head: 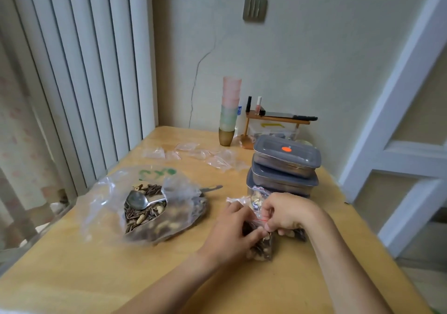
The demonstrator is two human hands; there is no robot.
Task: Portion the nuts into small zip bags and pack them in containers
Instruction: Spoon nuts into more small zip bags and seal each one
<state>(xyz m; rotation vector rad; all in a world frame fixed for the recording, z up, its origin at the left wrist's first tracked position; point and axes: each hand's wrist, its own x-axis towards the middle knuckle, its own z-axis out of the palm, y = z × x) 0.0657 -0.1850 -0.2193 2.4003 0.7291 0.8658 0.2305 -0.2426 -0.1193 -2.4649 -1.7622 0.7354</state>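
Observation:
A small zip bag [262, 248] filled with nuts and seeds lies on the wooden table [96, 277]. My left hand [232, 231] and my right hand [285, 213] both pinch its red-lined zip strip at the top. Another filled small bag [258, 196] lies just behind my hands. To the left a large clear bag of mixed nuts and seeds [147, 207] lies open with a metal spoon [137, 200] resting in it. Stacked grey-lidded containers [285, 166] stand behind my hands.
Several empty small zip bags [200, 155] are scattered at the back of the table. A stack of pastel cups [229, 110] and a small wooden shelf [275, 120] stand against the wall. The table's right edge runs close to the containers.

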